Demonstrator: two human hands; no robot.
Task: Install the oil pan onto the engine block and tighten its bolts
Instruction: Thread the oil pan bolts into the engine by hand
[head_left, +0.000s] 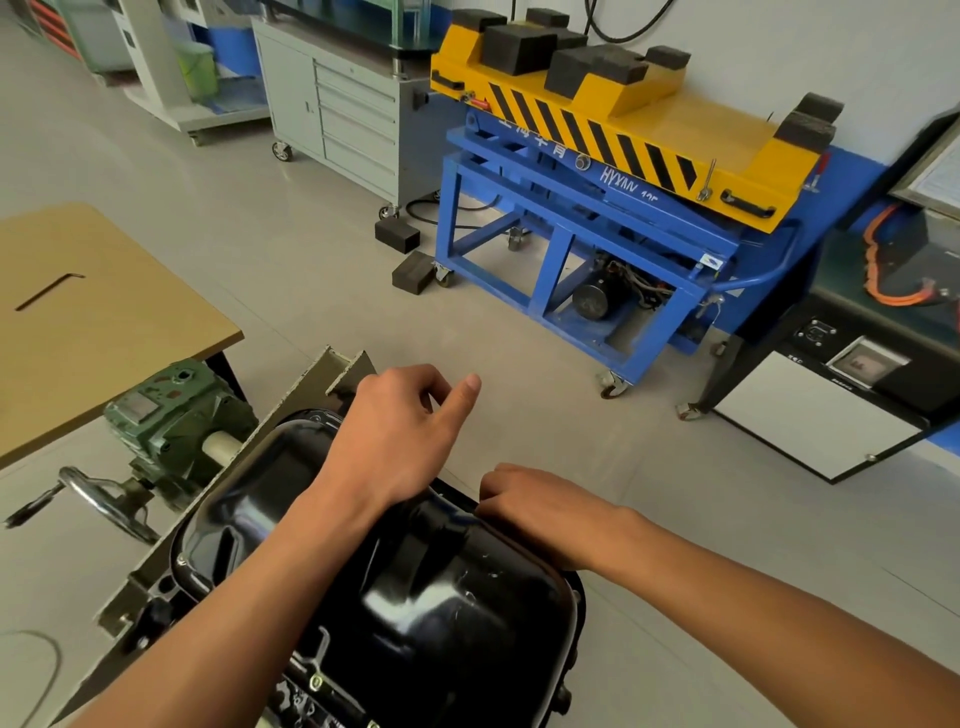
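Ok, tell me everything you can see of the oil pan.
The pan is glossy black, apparently painted pressed metal, lightly scuffed, with a deep rounded sump nearer and a shallower step farther away. It lies sump-up on the grey block, its flange along the block's edge. The left hand is over its far end; the right hand curls over its right rim. What the fingers hold is hidden.

Both arms were bare and reached forward, the left forearm (249, 587) rising from the lower left and the right forearm (727, 566) coming in from the right. The left hand (400, 431) sat palm down, fingers curled under, thumb (467, 389) stuck out straight. The right hand (530, 499) lay nearer, knuckles up, fingers folded down with the tips hidden. Whether either gripped anything, I couldn't tell.
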